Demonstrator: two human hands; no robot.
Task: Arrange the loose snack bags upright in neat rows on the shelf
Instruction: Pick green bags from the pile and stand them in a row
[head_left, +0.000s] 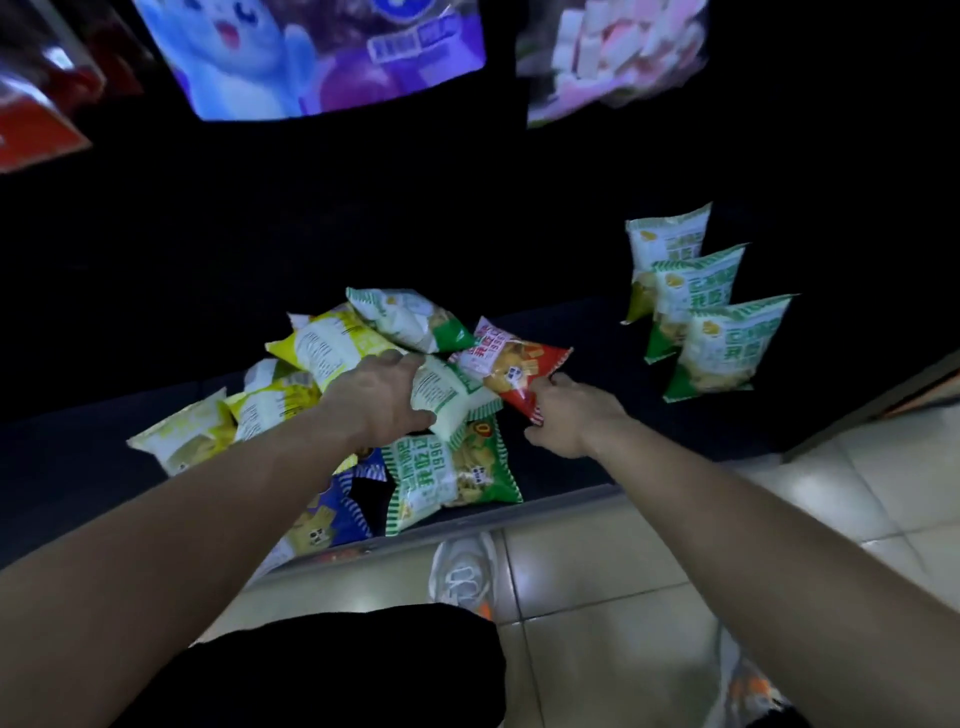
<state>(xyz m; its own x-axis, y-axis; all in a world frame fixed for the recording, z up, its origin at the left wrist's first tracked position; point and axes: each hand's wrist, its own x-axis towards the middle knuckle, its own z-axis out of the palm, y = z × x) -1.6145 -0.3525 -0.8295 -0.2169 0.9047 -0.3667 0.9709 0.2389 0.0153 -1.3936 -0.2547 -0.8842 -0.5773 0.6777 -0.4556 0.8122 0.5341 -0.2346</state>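
1. Right now the left hand (387, 395) lies on a white-and-green plastic snack bag (447, 397) at the middle of the pile; fingers wrap its left edge, thumb under it, so the grip is closed on that bag.
2. Right hand (563, 415), at 3 o'clock from the left one, pinches the lower corner of a red-and-white plastic snack bag (511, 366) between thumb and fingers.
3. Loose pile lies flat on the dark low shelf (597, 457): yellow-and-white snack bags (324, 345) at 10 o'clock from the left hand, a pale yellow bag (182, 434) at 9 o'clock at the pile's edge, another green-and-white bag (410, 317) at 12 o'clock.
4. Green striped snack bag (457, 467) lies face up at 5 o'clock from the left hand, near the shelf's front lip; a blue snack bag (327, 514) sits just beside it at 8 o'clock, partly hidden by the left forearm.
5. Three upright green-and-white snack bags (727, 343) stand in an overlapping row at 2 o'clock from the right hand, well apart from the pile.
6. White sneaker (462, 569) on the pale tiled floor (597, 561), below the shelf edge at 6 o'clock.
7. Upper-shelf goods at 12 o'clock blurred; cannot tell what they are.
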